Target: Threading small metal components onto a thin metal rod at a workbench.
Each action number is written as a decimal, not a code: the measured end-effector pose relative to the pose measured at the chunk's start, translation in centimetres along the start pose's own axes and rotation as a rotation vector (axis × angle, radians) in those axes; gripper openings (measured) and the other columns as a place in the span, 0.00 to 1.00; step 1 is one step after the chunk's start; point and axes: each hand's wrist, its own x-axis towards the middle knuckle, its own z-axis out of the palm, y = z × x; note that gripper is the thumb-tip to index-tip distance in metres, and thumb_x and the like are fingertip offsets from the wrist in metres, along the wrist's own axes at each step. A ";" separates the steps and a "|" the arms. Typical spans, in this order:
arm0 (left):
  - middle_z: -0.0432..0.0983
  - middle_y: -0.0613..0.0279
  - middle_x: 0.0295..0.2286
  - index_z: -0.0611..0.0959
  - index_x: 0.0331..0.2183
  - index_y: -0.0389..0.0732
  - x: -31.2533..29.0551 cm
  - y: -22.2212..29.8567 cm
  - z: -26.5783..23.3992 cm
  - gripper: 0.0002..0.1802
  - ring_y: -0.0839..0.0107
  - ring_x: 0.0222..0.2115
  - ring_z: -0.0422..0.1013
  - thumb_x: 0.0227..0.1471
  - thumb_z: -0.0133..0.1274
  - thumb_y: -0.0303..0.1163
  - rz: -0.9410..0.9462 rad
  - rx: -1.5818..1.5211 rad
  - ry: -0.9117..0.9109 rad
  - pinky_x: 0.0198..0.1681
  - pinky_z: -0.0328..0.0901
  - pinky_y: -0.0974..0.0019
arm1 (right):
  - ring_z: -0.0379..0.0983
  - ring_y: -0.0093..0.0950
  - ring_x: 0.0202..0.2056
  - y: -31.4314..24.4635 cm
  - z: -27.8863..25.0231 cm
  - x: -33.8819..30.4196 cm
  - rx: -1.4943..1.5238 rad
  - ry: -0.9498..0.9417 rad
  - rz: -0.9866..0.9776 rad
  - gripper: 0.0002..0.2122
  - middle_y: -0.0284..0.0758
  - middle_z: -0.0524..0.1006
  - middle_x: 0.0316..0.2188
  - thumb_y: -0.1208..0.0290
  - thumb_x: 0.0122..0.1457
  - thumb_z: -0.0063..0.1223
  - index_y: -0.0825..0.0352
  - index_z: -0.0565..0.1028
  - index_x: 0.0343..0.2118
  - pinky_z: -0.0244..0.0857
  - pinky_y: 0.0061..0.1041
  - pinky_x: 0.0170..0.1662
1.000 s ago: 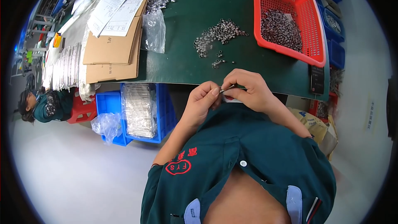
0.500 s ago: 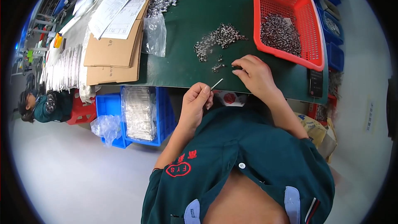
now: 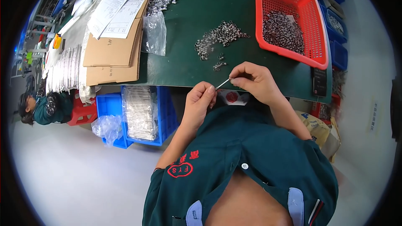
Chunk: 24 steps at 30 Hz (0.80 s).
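My left hand (image 3: 199, 101) is closed on a thin, light metal rod (image 3: 223, 83), which sticks out between thumb and forefinger toward the right. At the rod's free end, thumb and fingers of my right hand (image 3: 258, 84) are pinched together. Whatever lies in that pinch is too small and covered to make out. Both hands are at the near edge of the green table (image 3: 180, 69). Just beyond them lie a few small metal rings (image 3: 219, 64), and farther back a loose heap of similar rings (image 3: 226, 33).
A red plastic basket (image 3: 293, 59) with many small metal parts stands at the right, a black phone-like device (image 3: 319, 83) near it. Cardboard (image 3: 106, 52), papers (image 3: 119, 6) and a clear bag (image 3: 155, 33) lie left. Blue crates (image 3: 167, 113) sit below. Another person (image 3: 52, 106) sits far left.
My right hand has come down and left, away from the loose rings, to the rod's tip. My left hand has stayed nearly in place with the rod.
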 end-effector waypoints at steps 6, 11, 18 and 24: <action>0.66 0.70 0.21 0.72 0.27 0.38 -0.4 0.4 0.2 0.10 0.82 0.21 0.60 0.58 0.47 0.34 0.011 0.147 0.006 0.25 0.56 0.77 | 0.71 0.19 0.28 -0.4 -0.1 0.0 -0.072 -0.050 -0.083 0.05 0.32 0.75 0.25 0.80 0.50 0.55 0.71 0.75 0.31 0.64 0.18 0.32; 0.66 0.70 0.21 0.73 0.27 0.38 -0.7 0.8 0.2 0.09 0.83 0.22 0.60 0.58 0.46 0.32 0.032 0.312 0.014 0.25 0.56 0.78 | 0.72 0.25 0.27 -1.6 0.0 -0.3 -0.236 -0.092 -0.257 0.06 0.35 0.75 0.25 0.82 0.48 0.55 0.71 0.75 0.31 0.65 0.20 0.31; 0.65 0.71 0.21 0.72 0.27 0.38 -0.7 0.6 -0.5 0.09 0.83 0.21 0.59 0.58 0.46 0.32 0.035 0.325 -0.051 0.25 0.55 0.79 | 0.72 0.28 0.30 -1.6 0.2 -1.1 -0.275 -0.069 -0.257 0.05 0.36 0.74 0.27 0.84 0.47 0.55 0.72 0.74 0.29 0.66 0.22 0.33; 0.63 0.72 0.19 0.72 0.27 0.39 -0.8 1.1 0.6 0.10 0.84 0.19 0.57 0.59 0.45 0.33 -0.080 0.046 -0.155 0.22 0.52 0.79 | 0.72 0.27 0.30 -0.8 1.7 -1.2 -0.324 -0.080 -0.587 0.07 0.35 0.74 0.28 0.85 0.46 0.56 0.70 0.74 0.29 0.66 0.23 0.33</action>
